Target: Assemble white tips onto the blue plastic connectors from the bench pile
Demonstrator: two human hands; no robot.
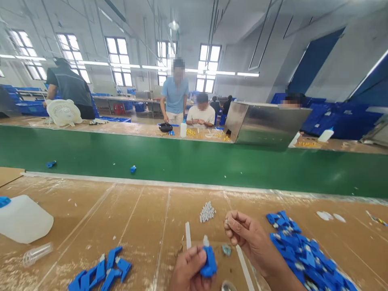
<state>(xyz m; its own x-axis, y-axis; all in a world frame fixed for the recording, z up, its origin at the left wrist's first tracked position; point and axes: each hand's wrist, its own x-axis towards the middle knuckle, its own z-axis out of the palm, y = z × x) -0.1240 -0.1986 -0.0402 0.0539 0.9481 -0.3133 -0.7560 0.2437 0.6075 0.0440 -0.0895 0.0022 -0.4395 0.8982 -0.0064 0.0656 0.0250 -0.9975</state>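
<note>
My left hand (190, 266) grips a blue plastic part (209, 262) with a whitish tip pointing up, low in the middle of the view. To its upper right, my right hand (245, 238) is closed in a pinch, with a tiny whitish piece (226, 222) at the fingertips; its kind is too small to make out. Just beyond the hands lies a small heap of light grey pieces (207, 212). A big pile of blue parts (309, 254) sits right of my right hand. Several more blue parts (103, 270) lie to the left.
A white bottle (24, 220) and a clear tube (38, 254) lie at the left. Beyond the table runs a green belt (188, 161) carrying a few blue parts. Across it are people (176, 91), a white fan (63, 112) and a metal panel (263, 125).
</note>
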